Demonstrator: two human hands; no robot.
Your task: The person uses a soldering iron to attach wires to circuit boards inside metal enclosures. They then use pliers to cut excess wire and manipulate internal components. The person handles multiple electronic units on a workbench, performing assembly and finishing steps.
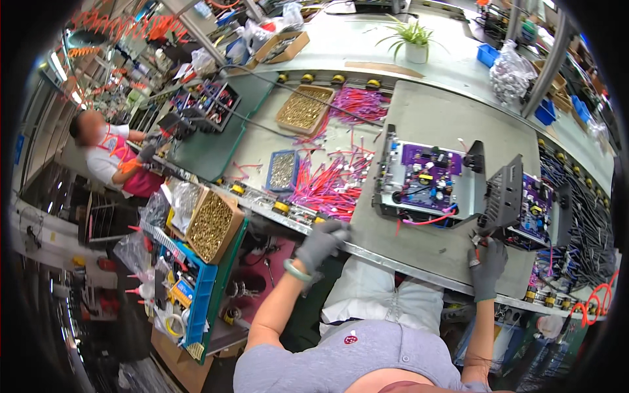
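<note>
My left hand (321, 243), in a grey glove with a pale green band at the wrist, is at the bench's front edge beside a heap of red and purple wire leads (331, 187). Its fingers are curled together; whatever may be in them is hidden. In a matching glove, my right hand (490, 265) is closed around a small tool with orange-red handles (474, 254), its tip near the black slotted end of a second unit (529, 209). Left of that unit lies an open metal chassis (429, 173) with a purple circuit board. A pink-red lead (429, 221) hangs at its front.
Brass-coloured parts fill a box (305, 108); a blue tray (282, 171) holds silvery ones. Black cables (583, 223) are heaped at right. Another box of brass parts (211, 226) stands by a blue rack (194, 298). A co-worker (114, 154) stands at far left.
</note>
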